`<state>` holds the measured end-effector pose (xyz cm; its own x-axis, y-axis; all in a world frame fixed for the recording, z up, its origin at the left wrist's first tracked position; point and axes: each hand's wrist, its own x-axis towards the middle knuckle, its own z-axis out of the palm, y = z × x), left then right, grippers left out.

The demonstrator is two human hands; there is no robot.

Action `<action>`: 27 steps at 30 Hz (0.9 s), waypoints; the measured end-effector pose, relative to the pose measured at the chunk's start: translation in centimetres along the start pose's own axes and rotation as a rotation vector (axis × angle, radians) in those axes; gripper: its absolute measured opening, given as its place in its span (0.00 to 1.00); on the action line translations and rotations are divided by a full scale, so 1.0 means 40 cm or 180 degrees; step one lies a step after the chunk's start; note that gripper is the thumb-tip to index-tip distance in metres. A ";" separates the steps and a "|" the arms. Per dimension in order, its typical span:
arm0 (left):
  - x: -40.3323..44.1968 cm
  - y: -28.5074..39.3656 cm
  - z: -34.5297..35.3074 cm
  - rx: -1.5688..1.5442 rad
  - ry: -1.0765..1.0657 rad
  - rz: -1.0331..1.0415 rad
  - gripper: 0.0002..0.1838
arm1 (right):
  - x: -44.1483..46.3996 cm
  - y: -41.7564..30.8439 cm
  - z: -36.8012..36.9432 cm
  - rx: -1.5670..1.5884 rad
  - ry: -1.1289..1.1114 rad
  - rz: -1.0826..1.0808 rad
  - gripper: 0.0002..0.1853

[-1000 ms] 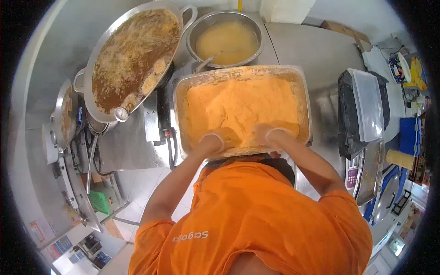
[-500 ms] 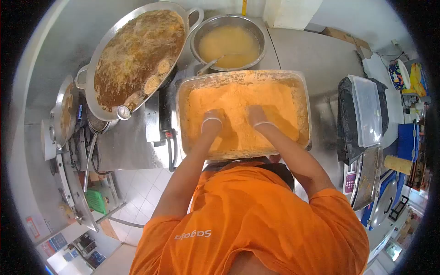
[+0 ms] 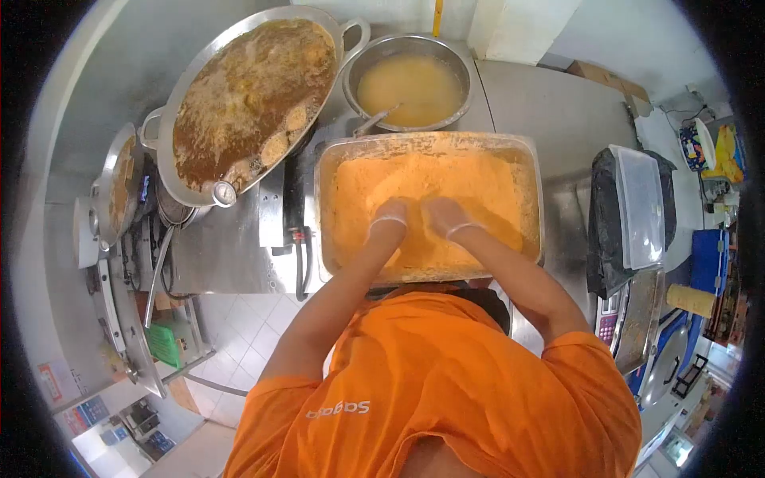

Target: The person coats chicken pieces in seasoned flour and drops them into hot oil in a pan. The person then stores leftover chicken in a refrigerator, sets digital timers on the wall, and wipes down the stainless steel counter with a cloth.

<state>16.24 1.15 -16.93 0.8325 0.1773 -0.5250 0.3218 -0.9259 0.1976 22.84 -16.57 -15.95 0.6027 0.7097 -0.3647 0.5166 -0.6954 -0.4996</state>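
A rectangular metal tray holds a deep layer of orange breading powder. My left hand, in a thin clear glove, is pushed into the powder near the middle of the tray. Close beside it on the right, my right hand presses in as well, gloved the same way. Powder and blur hide the fingers of both hands, so anything held under the surface cannot be seen.
Behind the tray stands a metal bowl of cloudy yellowish liquid, a utensil handle leaning in it. Left of that, a large wok holds bubbling brown oil with frying pieces and a clipped thermometer. A clear plastic lid lies at right.
My hands have drawn closer together at the middle of the tray, the left one moving right. The whole view has shifted slightly.
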 end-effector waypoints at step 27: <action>-0.003 0.045 0.177 -0.0193 0.1041 0.0142 0.13 | 0.018 0.020 0.223 -0.0668 0.0305 0.0359 0.15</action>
<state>13.53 -2.91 -22.38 0.9438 0.2438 -0.2233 0.3000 -0.9154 0.2683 18.27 -15.59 -23.63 0.7134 0.6194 -0.3277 0.5517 -0.7848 -0.2822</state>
